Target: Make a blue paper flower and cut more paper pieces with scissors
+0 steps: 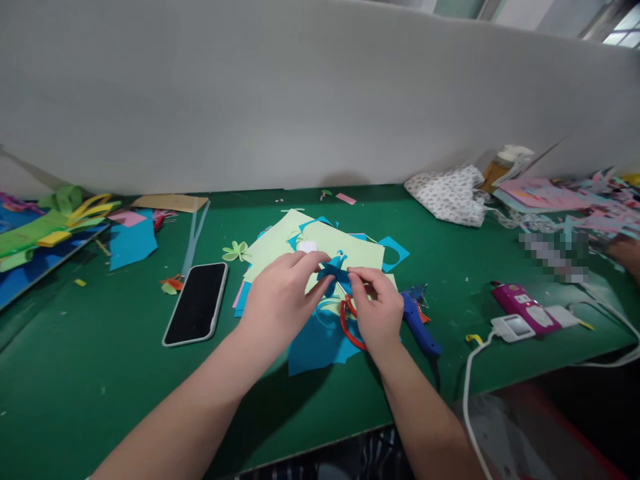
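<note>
Both the left hand [281, 297] and the right hand [379, 308] are pinching a small blue paper cutout [334, 273] between their fingertips, above red-handled scissors [347, 327] lying under the right hand on the green bench [100, 373].

Dark green felt-topped table [100, 373]; pale green paper sheets [280, 243] over blue paper pieces [320, 343] — a black-screened phone [196, 303], red-handled scissors [346, 327], a white cloth with small grey print [450, 193].

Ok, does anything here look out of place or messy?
Nothing damaged. Paper scraps litter the green table, and the blue glue gun lies on its side beside the right hand. Both hands pinch a blue paper piece.
</note>
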`<state>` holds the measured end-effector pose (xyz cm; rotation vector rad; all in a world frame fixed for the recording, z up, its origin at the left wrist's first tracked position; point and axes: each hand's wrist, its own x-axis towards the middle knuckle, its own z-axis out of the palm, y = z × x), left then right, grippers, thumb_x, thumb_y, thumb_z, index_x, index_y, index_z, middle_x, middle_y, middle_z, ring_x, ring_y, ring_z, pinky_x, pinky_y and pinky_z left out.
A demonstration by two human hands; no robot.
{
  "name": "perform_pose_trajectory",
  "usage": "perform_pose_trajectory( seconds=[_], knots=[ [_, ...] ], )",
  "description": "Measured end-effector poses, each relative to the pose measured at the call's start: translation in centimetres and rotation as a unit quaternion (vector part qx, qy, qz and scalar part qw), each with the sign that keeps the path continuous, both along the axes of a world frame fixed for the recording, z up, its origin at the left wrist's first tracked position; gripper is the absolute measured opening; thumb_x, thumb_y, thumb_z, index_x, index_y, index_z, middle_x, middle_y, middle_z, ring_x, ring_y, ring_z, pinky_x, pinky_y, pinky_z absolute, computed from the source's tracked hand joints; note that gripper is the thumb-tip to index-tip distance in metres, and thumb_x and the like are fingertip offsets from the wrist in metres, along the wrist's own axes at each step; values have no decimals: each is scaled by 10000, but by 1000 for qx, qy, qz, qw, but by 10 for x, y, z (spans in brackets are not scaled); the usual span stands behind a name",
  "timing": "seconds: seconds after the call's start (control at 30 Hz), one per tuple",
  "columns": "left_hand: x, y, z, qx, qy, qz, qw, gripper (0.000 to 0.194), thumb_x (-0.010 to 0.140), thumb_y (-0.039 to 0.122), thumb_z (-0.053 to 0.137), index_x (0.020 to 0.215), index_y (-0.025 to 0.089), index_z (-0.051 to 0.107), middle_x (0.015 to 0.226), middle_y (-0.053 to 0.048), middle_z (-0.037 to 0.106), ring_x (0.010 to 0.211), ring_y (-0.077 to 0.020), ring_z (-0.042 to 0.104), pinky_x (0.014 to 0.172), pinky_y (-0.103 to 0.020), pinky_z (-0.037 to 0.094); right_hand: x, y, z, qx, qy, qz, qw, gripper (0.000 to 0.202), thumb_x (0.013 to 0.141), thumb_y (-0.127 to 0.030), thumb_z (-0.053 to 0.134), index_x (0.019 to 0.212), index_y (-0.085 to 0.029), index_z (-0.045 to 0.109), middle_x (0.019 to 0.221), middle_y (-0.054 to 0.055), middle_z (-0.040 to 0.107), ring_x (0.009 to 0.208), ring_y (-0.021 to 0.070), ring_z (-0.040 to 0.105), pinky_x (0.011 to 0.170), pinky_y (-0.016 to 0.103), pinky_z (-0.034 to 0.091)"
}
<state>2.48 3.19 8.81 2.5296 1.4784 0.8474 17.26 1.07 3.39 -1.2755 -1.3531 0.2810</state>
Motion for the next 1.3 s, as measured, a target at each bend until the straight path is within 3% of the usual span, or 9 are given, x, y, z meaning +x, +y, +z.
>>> perform_pose_trajectory(
  seconds=[0.27,0.4,0.5,0.6,0.83,0.97,1.07,1.2,1.3],
  knots=[
    [2,6,-7,14,6,-5,1000,130,848,261,528,853,183,632,854,-49,641,833,-187,574,707,-288,449,0,5,-4,-33,87,41,995,131,829,-284,546,855,-224,659,867,29,689,802,164,639,656,277,534],
    [-3,16,-11,75,132,30,988,193,864,275,496,845,173,659,824,-78,641,796,-216,559,682,-318,425,8,11,-7,-86,120,74,986,163,841,-318,526,894,-223,647,909,35,671,818,176,645,618,281,530],
    [-10,27,-17,33,231,62,970,209,858,289,493,826,173,664,778,-84,635,781,-243,559,641,-329,396,13,14,-9,-110,123,64,984,179,847,-335,516,908,-221,639,907,40,664,839,187,643,611,284,526],
    [-18,41,-25,-21,267,93,959,217,852,300,483,813,171,654,784,-83,641,792,-256,570,620,-323,379,13,16,-11,-116,109,68,985,181,847,-336,517,922,-224,637,902,40,661,851,187,637,616,281,525],
    [-36,71,-58,-115,236,161,951,242,844,304,420,895,189,626,897,-91,651,850,-243,598,613,-289,391,10,16,-15,-133,96,86,983,200,846,-350,517,940,-217,632,896,47,660,842,187,640,616,279,527],
    [-38,79,-72,-173,236,160,943,243,809,294,437,874,178,639,852,-113,672,800,-260,621,587,-292,401,10,16,-16,-136,95,90,982,198,847,-351,514,932,-216,632,890,46,658,843,190,640,619,283,527],
    [-42,78,-63,-210,233,134,940,243,787,350,477,806,187,656,799,-96,683,770,-253,625,584,-284,400,11,17,-16,-134,91,89,983,197,850,-351,509,923,-217,634,886,47,658,846,192,637,615,285,527],
    [-54,70,-32,-234,220,109,941,281,805,394,458,786,205,666,776,-53,688,723,-210,619,558,-262,387,12,16,-17,-134,86,85,984,196,848,-349,511,919,-218,637,894,49,663,842,194,642,626,292,526],
    [-65,65,-15,-228,175,143,947,287,816,391,442,880,222,665,869,-43,694,756,-205,614,566,-262,399,11,16,-18,-136,84,87,983,195,840,-349,519,906,-213,641,885,50,667,828,193,645,623,291,524]
  ],
)
